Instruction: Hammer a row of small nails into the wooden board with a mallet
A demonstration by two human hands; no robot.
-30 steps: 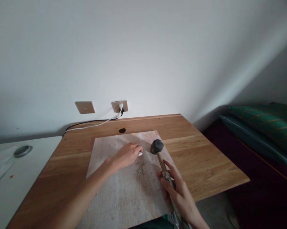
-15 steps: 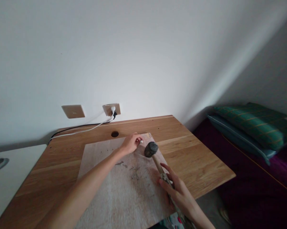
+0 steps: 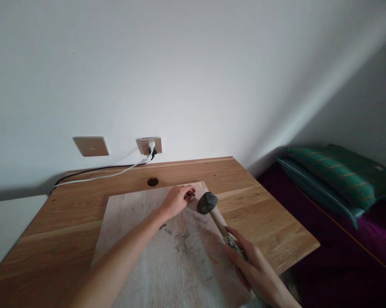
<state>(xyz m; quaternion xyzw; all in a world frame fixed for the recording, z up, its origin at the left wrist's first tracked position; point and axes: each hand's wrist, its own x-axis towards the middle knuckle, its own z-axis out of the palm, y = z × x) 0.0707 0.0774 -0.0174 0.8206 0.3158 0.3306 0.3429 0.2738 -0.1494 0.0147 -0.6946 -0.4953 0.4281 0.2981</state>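
My right hand [image 3: 249, 261] is wrapped round the handle of a mallet [image 3: 220, 224]. Its dark rubber head [image 3: 207, 202] hovers over the far right part of a pale wooden board [image 3: 161, 273]. Just left of the head, my left hand [image 3: 176, 200] is closed in a pinch near the board's far edge. Something small and whitish seems to be between its fingertips, too small to make out. Nearer to me, a loose scatter of thin nails [image 3: 182, 243] lies on the board, and a few more lie beside my left wrist. Small dark dots mark the board's far left part.
The board lies on a wooden tabletop [image 3: 266, 214] against a white wall. Black and white cables [image 3: 116, 173] run along the back to a socket [image 3: 149, 146]; a round hole [image 3: 152, 182] pierces the table. A white surface [image 3: 13, 226] is at left, green pillows [image 3: 343, 175] at right.
The view has shifted slightly. My left hand has turned a little, so the small whitish thing shows less. The mallet stays raised beside it, a little further right and lower in view.
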